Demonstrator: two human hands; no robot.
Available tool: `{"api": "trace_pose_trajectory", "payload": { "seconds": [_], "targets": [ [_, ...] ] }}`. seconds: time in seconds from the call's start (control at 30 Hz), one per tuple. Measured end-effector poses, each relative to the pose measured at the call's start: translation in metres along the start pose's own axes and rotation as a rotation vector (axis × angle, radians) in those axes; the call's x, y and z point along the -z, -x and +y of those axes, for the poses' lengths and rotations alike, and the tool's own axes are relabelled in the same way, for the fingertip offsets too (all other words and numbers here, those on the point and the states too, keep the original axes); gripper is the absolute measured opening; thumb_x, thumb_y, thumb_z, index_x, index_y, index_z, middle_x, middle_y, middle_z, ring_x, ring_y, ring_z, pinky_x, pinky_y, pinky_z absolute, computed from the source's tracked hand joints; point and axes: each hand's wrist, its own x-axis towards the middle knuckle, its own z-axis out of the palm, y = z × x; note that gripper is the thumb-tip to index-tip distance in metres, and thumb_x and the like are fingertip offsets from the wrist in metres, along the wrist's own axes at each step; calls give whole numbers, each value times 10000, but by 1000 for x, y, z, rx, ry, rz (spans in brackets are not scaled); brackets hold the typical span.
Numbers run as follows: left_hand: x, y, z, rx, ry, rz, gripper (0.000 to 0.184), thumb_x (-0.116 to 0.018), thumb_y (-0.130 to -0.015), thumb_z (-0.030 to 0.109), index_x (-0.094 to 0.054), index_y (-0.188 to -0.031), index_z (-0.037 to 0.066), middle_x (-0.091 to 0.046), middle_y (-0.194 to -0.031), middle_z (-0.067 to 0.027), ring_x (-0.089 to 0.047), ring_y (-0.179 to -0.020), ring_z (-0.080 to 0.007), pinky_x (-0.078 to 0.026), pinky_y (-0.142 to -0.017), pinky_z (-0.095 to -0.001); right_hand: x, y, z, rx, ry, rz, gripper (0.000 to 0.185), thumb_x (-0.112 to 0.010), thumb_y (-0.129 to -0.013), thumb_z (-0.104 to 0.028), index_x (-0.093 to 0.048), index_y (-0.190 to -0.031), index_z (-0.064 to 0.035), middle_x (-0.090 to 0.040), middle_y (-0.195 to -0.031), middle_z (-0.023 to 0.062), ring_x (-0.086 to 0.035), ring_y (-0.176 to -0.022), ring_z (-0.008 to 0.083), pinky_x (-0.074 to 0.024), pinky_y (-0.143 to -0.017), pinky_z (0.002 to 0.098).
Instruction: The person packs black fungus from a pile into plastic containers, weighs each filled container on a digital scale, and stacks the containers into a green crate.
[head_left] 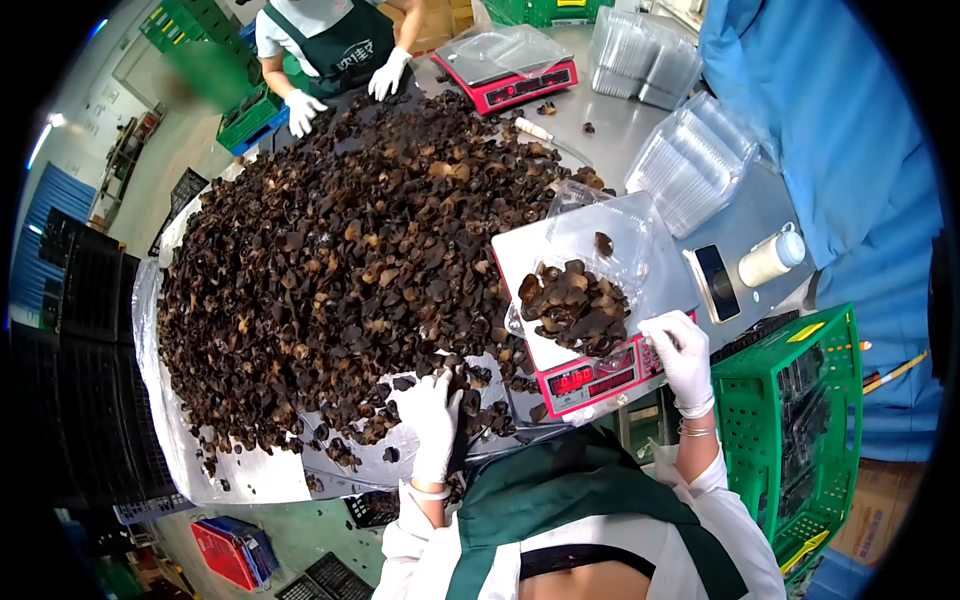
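Observation:
My left hand [430,420], in a white glove, rests at the near edge of a big heap of dark dried pieces [340,260]; its fingertips touch the pieces, and whether it grips any is hidden. My right hand [680,358], also gloved, is at the right front corner of a red scale [605,378], thumb and fingers close together near its buttons. On the scale's plate, a clear plastic box [590,240] lies with its lid open and holds a small pile of dark pieces [575,308]. The red display is lit.
Across the table stands a co-worker [340,45] with gloved hands at the heap. A second scale [505,75], stacked clear boxes [690,165], a phone [715,283] and a white bottle [770,256] are around the right side. A green crate [745,430] stands at the right.

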Motion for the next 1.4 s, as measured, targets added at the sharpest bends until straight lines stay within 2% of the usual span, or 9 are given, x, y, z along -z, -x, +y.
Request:
{"api": "trace_pose_trajectory", "payload": {
  "seconds": [0.3,0.4,0.43,0.57,0.63,0.83,1.0,1.2,1.4],
  "targets": [
    [22,-11,10,58,276,201,237,-753,-688,13,-592,-860,40,-587,-1147,-121,-538,-1081,-271,-440,-922,-356,-44,-97,41,427,243,45,170,-625,-836,-127,-654,-989,-60,-631,-909,124,-631,-845,276,-509,-747,326],
    [36,-33,14,446,1176,60,145,-614,-855,3,-498,-920,60,-598,-1121,-85,-558,-1017,-149,-429,-907,-279,-66,-121,69,364,548,-28,201,-587,-842,-169,-646,-1021,-101,-613,-892,127,-615,-823,308,-504,-735,368],
    [50,-41,20,543,1053,-18,142,-599,-876,17,-513,-980,60,-596,-1098,-59,-557,-992,-134,-431,-905,-270,-69,-126,75,356,547,-13,201,-587,-842,-169,-646,-1021,-101,-613,-892,127,-615,-823,308,-504,-735,368],
    [70,-73,64,328,1277,23,363,-596,-874,-6,-526,-1229,17,-621,-1043,-71,-588,-946,-140,-464,-862,-262,-66,-131,66,428,413,121,201,-563,-834,-146,-642,-1011,-94,-599,-862,119,-594,-727,285,-493,-683,360],
    [75,-90,81,296,1273,-88,321,-611,-865,-7,-565,-1182,4,-631,-1076,-86,-596,-988,-150,-460,-887,-266,-51,-114,36,386,-175,-88,196,-574,-816,-106,-645,-996,-79,-588,-814,112,-557,-656,234,-470,-638,326],
    [53,-121,123,37,1100,-199,290,-633,-858,35,-622,-1146,3,-666,-1051,-94,-633,-947,-153,-486,-860,-264,-47,-69,21,629,143,-133,236,-643,-840,-161,-655,-1069,-103,-600,-887,86,-579,-713,200,-497,-695,300],
    [55,-114,89,172,981,-2,186,-551,-914,39,-654,-1067,11,-671,-954,-68,-617,-820,-113,-497,-743,-237,22,-51,15,103,-227,-52,207,-641,-854,-116,-677,-1039,-31,-640,-817,53,-555,-663,95,-477,-655,244],
    [45,-109,88,257,940,-188,270,-525,-952,117,-590,-1202,37,-596,-808,3,-500,-647,-56,-422,-595,-188,9,-63,72,-395,-551,-28,508,-580,-908,-164,-416,-1382,-82,-579,-1146,9,-541,-1000,89,-462,-831,252],
    [33,-94,97,328,1197,-387,342,-540,-961,211,-536,-1262,49,-572,-785,17,-522,-634,-62,-429,-576,-201,-23,-58,50,-119,-533,105,469,-545,-938,-189,-422,-1371,-59,-570,-1172,49,-545,-1042,120,-444,-896,285]
  ]
}}
